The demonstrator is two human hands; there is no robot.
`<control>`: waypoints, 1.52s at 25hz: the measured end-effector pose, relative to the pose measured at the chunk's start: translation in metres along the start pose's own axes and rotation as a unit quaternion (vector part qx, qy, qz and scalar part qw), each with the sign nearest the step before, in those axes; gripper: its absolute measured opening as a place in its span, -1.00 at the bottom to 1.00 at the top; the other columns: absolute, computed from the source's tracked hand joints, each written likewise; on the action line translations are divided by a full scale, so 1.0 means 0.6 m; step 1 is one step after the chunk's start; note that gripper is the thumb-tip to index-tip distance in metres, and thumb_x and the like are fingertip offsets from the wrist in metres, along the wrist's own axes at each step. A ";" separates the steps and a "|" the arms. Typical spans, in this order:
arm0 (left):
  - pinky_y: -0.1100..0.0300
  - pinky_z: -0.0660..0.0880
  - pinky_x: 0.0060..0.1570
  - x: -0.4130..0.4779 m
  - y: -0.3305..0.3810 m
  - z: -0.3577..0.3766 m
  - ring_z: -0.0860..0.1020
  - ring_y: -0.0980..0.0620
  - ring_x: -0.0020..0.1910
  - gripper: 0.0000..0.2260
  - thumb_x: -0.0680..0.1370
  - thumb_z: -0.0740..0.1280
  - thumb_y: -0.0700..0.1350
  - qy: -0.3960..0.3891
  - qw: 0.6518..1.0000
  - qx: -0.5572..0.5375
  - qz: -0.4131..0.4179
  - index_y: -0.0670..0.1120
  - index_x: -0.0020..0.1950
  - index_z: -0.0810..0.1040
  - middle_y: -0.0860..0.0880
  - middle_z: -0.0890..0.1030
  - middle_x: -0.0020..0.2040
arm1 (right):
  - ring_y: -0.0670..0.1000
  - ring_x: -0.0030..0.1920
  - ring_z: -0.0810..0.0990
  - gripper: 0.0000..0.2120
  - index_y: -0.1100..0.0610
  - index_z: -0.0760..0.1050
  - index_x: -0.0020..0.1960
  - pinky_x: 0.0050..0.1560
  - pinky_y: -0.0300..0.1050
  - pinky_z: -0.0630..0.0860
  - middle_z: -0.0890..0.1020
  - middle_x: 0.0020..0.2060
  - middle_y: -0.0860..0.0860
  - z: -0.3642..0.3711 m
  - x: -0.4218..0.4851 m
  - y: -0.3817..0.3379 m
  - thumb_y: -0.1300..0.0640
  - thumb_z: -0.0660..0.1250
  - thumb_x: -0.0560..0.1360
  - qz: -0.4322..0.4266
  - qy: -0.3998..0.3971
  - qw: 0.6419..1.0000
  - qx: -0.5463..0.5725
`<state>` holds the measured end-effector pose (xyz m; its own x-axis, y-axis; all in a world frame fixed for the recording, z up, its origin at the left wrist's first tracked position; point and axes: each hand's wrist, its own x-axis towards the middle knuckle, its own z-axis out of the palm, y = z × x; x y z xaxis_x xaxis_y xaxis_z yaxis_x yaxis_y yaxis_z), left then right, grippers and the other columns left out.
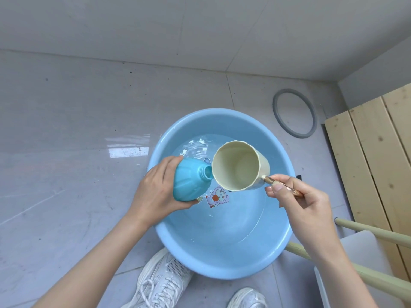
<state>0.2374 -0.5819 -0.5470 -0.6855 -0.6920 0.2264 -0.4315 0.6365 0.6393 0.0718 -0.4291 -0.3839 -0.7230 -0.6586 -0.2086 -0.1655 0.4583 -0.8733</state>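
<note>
A light blue basin (222, 261) with shallow water and a cartoon sticker on its bottom stands on the grey tiled floor. Over it my left hand (155, 190) grips a turquoise uncapped bottle (191, 178), tilted so that its open mouth points at the rim of a cream mug (240, 165). My right hand (298, 201) pinches the mug's copper-coloured handle and holds the mug tipped toward me. The mug's inside looks empty.
A grey rubber ring (294, 113) lies on the floor beyond the basin. A pale wooden slatted panel (373, 165) stands at the right, with cream poles (373, 232) and a white seat (360, 258) below it. My white sneakers (160, 283) are at the basin's near edge.
</note>
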 end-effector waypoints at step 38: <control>0.13 0.49 -0.05 0.001 0.000 -0.004 0.47 0.00 0.11 -0.15 0.26 0.31 0.36 0.003 1.000 0.011 0.018 -0.12 0.39 0.28 -0.11 0.52 0.20 | 0.01 -0.26 0.47 -0.83 -0.27 0.50 -0.40 -0.23 -0.41 0.36 0.62 -0.16 -0.10 0.008 -0.003 -0.017 -0.11 0.31 0.36 -0.089 0.001 0.994 -0.066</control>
<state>0.2383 -0.5832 -0.5452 -0.6964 -0.6714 0.2535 -0.4205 0.6680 0.6139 0.0780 -0.4355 -0.3767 -0.6760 -0.7349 -0.0554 -0.3775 0.4098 -0.8304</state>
